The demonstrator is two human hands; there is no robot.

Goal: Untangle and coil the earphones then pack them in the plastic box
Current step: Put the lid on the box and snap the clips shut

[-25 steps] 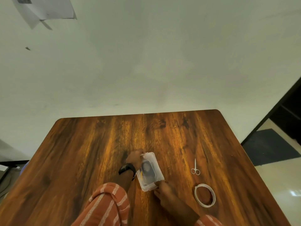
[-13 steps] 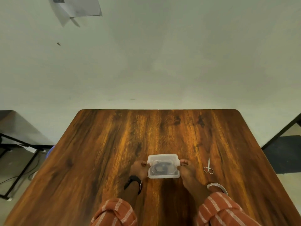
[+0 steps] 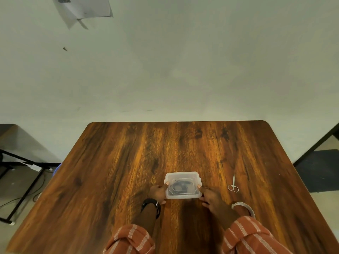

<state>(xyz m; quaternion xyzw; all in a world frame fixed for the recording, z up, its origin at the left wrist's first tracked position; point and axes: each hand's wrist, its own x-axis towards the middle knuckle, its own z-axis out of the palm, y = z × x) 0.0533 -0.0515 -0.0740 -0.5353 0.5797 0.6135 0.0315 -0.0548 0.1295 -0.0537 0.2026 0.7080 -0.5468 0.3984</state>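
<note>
1. Two hands frame one plastic box (image 3: 183, 185), which sits lid-on and square to the person near the table's (image 3: 113, 171) front middle; a second ago it lay skewed, so it has since been turned straight.
2. Dark earphones (image 3: 178, 186) show coiled through the clear lid, packed inside.
3. At the box's nine o'clock the left hand (image 3: 158, 193) presses its end, thumb on the lid's edge; it is closed on the box.
4. At three o'clock the right hand (image 3: 211, 197) does the same, thumb on the lid and fingers against the wall.
5. My guess is that the thumbs are snapping the lid shut, which would leave the task all but finished.
6. Farther out at three o'clock lie small scissors (image 3: 233, 186), apart from the box.
7. Toward four o'clock a roll of tape (image 3: 244, 208) peeks from behind the right sleeve.
</note>
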